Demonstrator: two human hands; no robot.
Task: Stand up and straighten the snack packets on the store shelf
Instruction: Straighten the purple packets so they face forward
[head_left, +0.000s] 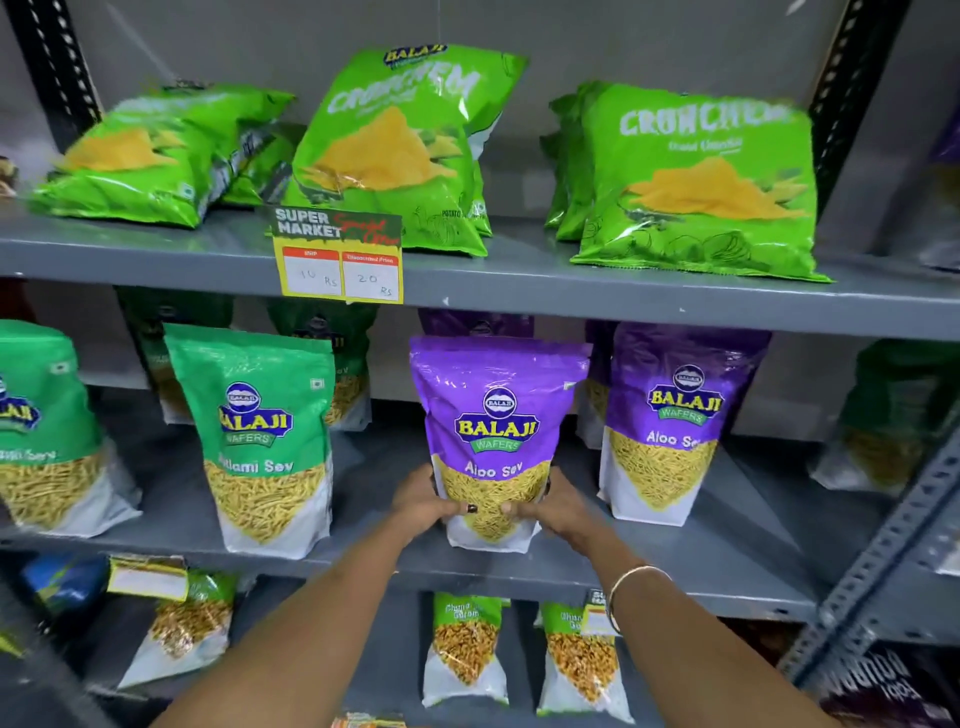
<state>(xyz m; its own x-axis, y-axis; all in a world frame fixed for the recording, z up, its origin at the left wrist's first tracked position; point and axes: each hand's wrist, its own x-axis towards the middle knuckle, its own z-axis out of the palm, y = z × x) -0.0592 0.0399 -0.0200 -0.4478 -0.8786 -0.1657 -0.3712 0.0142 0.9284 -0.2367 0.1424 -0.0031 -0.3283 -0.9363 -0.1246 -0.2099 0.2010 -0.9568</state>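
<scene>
Aloo Sev packet upright, label forward | left hand, right hand fingers gripping its base

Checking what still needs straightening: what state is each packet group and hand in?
Held Aloo Sev: upright, gripped at base.
Left hand: on it.
Right hand: on it.
Right Aloo Sev: upright.
Ratlami Sev: upright.
Left Crunchem: lying flat.
Middle Crunchem: leaning back.
Right Crunchem: leaning back.

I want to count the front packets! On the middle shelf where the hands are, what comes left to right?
Green sev packet at the edge → green Ratlami Sev packet → purple Aloo Sev packet held by left hand and right hand → second purple Aloo Sev packet.
</scene>
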